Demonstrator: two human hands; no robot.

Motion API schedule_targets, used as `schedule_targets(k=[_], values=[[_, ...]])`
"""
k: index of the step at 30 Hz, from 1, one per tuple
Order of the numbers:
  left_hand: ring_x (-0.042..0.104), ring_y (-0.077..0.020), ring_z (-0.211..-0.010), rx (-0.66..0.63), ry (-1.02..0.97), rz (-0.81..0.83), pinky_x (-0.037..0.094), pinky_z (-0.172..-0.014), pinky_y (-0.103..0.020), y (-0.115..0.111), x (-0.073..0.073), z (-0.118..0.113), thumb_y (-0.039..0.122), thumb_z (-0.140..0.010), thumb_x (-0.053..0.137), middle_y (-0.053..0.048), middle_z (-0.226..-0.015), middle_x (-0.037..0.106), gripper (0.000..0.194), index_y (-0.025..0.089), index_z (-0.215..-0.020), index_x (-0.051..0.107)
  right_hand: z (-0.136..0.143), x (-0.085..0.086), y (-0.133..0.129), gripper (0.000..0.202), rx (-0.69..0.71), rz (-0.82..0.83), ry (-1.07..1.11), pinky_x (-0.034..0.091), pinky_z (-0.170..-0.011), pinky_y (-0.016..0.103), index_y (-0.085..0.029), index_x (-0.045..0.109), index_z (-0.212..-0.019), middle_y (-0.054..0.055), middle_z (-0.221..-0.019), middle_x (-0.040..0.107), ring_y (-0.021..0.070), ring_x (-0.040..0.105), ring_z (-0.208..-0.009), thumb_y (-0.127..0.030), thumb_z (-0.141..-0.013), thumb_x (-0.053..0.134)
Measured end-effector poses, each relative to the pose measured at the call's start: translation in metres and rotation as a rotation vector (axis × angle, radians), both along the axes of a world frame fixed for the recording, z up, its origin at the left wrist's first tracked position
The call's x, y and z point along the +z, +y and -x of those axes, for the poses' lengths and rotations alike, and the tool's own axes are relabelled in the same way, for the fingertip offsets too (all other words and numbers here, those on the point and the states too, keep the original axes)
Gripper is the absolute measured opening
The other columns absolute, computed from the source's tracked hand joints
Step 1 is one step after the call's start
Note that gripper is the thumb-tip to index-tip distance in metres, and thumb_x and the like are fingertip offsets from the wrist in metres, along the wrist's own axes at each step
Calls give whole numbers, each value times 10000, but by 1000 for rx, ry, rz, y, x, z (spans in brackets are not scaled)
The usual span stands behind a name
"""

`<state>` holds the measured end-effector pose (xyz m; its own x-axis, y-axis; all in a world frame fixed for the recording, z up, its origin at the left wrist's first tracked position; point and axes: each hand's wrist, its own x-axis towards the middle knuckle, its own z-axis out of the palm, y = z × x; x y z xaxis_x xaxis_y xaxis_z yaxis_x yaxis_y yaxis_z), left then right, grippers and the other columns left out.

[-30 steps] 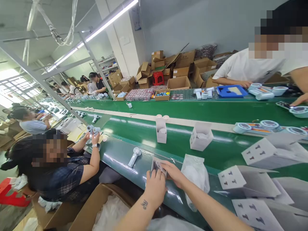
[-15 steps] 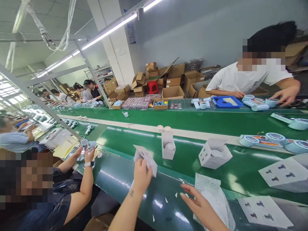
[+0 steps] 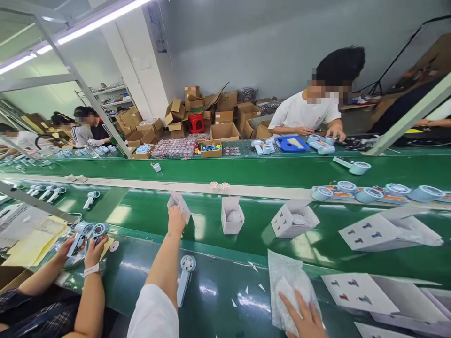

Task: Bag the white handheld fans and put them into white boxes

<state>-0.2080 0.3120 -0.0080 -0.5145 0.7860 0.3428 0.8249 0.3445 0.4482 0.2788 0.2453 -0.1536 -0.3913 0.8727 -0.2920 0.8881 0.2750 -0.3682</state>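
Note:
My left hand (image 3: pixel 176 219) reaches out over the green belt, its fingers closed on a small white box (image 3: pixel 185 206) with a raised flap. My right hand (image 3: pixel 303 315) lies with fingers spread on a clear plastic bubble bag (image 3: pixel 282 267) on the near worktop. Whether something is inside that bag is hard to make out. A light-blue handheld fan (image 3: pixel 183 279) lies on the worktop to the right of my left forearm. Farther along the belt stand an open white box (image 3: pixel 232 226) and another open box (image 3: pixel 282 226), each with something wrapped inside.
More white printed boxes (image 3: pixel 359 291) lie at the right. Small white scraps (image 3: pixel 246 289) are scattered on the worktop. A co-worker at left holds fans (image 3: pixel 84 228). Across the belt, a person in white handles fan parts beside a blue tray (image 3: pixel 291 144). Several fans (image 3: pixel 368 194) line the strip.
My left hand has carried the white box farther out over the belt. My right hand has come down onto the bubble bag. The view has shifted right, and the handheld fan has become visible.

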Motion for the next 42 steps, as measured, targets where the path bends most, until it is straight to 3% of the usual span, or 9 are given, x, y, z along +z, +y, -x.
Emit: schedule_targets(k=[5,12,16,19,23,26,33,37,42], values=[[373,-287,-1265,220,-259,159,330,-1002,-444,-75,-3,-31,388,-851,480,-173,-1278,453,345,169,-1115,446,13,9,4,723,-6,29,-45,265,-1081,546,-317,367,-1400,63,-1543,168,406,135,-1387,-277,-700,545],[621,-300,-857,341,-613,479,443,-735,-355,-195,-38,-114,233,-565,748,-96,-795,627,337,168,-799,514,37,52,4,735,47,238,-46,254,-1084,517,-258,281,-1443,121,-1552,79,396,119,-1393,-303,-760,550],[619,-217,-748,354,-777,387,449,-640,-297,-195,-38,-158,444,-780,542,-46,-730,595,282,171,-847,514,33,98,4,655,-16,169,159,234,-1095,526,-233,424,-1372,125,-1540,131,399,116,-1394,-317,-745,598],[530,-129,-556,242,-1170,148,398,-496,-228,-183,-20,-221,569,-754,539,25,-629,518,410,174,-865,517,29,136,3,511,-127,310,550,334,-1060,475,-194,578,-1206,156,-1367,453,335,389,-1288,-465,-772,581],[484,-96,-570,-155,-1487,56,392,-502,-207,-167,9,-317,499,-691,681,11,-701,553,439,149,-934,572,26,165,-2,483,-383,1012,1067,495,-880,404,-160,644,-1007,130,-1027,675,258,635,-973,-568,-749,623],[528,-126,-664,-515,-1399,267,441,-575,-235,-159,15,-357,503,-770,609,-35,-827,602,463,146,-1063,575,10,170,-7,387,-571,1079,1297,533,-767,345,-155,641,-878,88,-869,702,216,666,-825,-499,-714,712],[500,-260,-1039,-302,-541,482,403,-854,-342,-150,-35,-364,183,-632,708,-111,-1083,553,350,161,-945,553,-59,176,-18,345,-860,970,1306,572,-663,282,-193,618,-894,52,-907,689,195,666,-823,-433,-693,762],[579,-207,-860,-226,-565,487,416,-786,-314,-153,-42,-349,92,-787,457,-79,-887,617,175,161,-911,557,-79,174,-32,317,-905,1122,1294,573,-622,265,-195,594,-877,28,-768,665,163,653,-730,-422,-715,746],[585,-157,-687,-178,-1030,180,439,-661,-259,-161,0,-325,345,-843,507,-25,-812,640,345,176,-1141,470,-77,175,-39,432,-530,1401,1342,529,-480,238,-174,552,-900,15,-681,623,152,624,-606,-430,-646,789]])
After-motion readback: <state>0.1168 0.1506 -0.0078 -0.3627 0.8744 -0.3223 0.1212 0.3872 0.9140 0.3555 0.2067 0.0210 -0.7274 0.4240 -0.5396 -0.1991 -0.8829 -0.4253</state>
